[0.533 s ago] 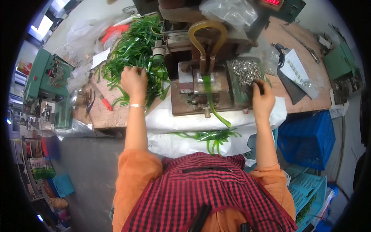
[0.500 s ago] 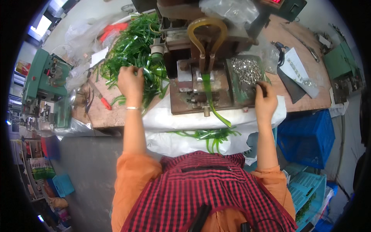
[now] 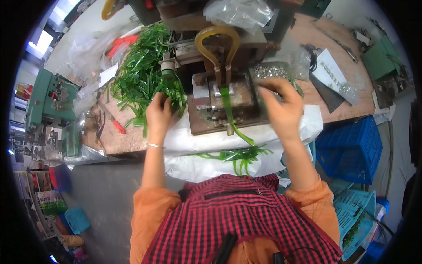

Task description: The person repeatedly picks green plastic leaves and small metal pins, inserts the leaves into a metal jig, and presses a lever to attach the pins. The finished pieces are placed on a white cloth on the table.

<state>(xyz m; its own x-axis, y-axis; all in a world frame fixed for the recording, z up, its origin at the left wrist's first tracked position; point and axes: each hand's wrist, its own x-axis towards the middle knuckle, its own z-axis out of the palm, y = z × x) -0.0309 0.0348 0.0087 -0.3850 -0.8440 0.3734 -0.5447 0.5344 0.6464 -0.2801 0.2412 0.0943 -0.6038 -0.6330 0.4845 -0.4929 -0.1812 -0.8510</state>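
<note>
My left hand (image 3: 159, 115) is closed with curled fingers at the near edge of a heap of glossy green strips (image 3: 140, 70); what it pinches is hidden. A little blurred, my right hand (image 3: 285, 105) hangs over the right side of the press machine, thumb and forefinger drawn close together. Anything between them is too small to make out. Partly behind that hand lies a tray of small shiny metal pieces (image 3: 269, 71). One green strip (image 3: 227, 108) runs from the metal block (image 3: 221, 91) under the machine's looped amber tube (image 3: 235, 39) and hangs over the front edge.
More green strips (image 3: 239, 154) lie on a white sheet (image 3: 184, 143) at the table's front. Left stand red-handled scissors (image 3: 118, 126) and a green machine (image 3: 46, 94). At right are a paper sheet (image 3: 327, 68), a blue crate (image 3: 351, 147) and a turquoise basket (image 3: 351, 211).
My right hand has left the metal pieces and moved left toward the machine. My left hand has come down and nearer along the heap's edge. The whole view has shifted slightly.
</note>
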